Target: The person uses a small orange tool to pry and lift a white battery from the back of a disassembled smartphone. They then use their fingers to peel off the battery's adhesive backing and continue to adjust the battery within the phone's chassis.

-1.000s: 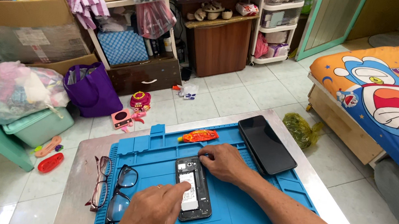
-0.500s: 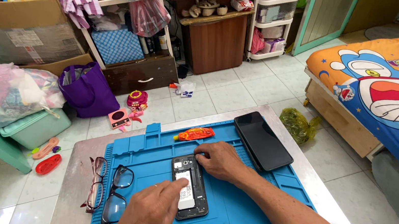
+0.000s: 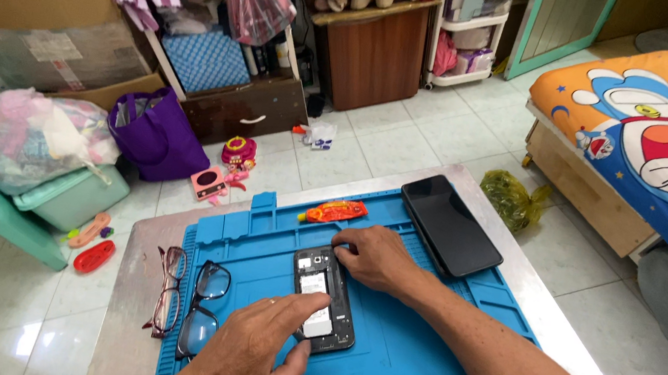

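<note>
While the right hand [image 3: 376, 258] pins the opened phone [image 3: 324, 298] at twelve o'clock, left hand [image 3: 257, 349] fingertips press its battery; firm, even pressure seems wise.

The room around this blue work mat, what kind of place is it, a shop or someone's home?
Most likely a room in a home, not a shop. A bed with a cartoon-print cover stands beside the small table, and a cardboard box and bags of clothes and toys crowd the tiled floor. Both hands work on an opened phone.
</note>
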